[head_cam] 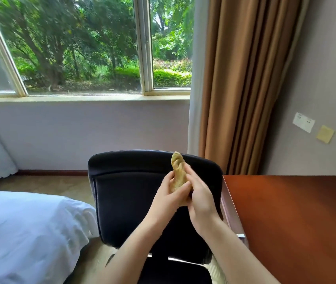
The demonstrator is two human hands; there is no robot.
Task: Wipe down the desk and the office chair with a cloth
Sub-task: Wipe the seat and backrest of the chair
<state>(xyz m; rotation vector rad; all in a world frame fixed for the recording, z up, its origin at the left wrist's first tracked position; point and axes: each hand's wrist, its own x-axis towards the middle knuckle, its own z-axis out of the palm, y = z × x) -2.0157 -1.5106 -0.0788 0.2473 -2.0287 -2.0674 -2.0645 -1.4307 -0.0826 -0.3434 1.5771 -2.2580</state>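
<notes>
Cloth [178, 173] stands bunched between left hand [168, 198] and right hand [201, 199], each grip curled round it.

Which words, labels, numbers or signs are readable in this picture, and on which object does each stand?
None can be read.
The white wall plate: small dark marks, too blurred to read.
The yellow note beside it: no writing visible.
The cloth, chair and desk: no print or label visible.

Head camera faces forward, downward; chair [126, 201] seemingly near.
</notes>
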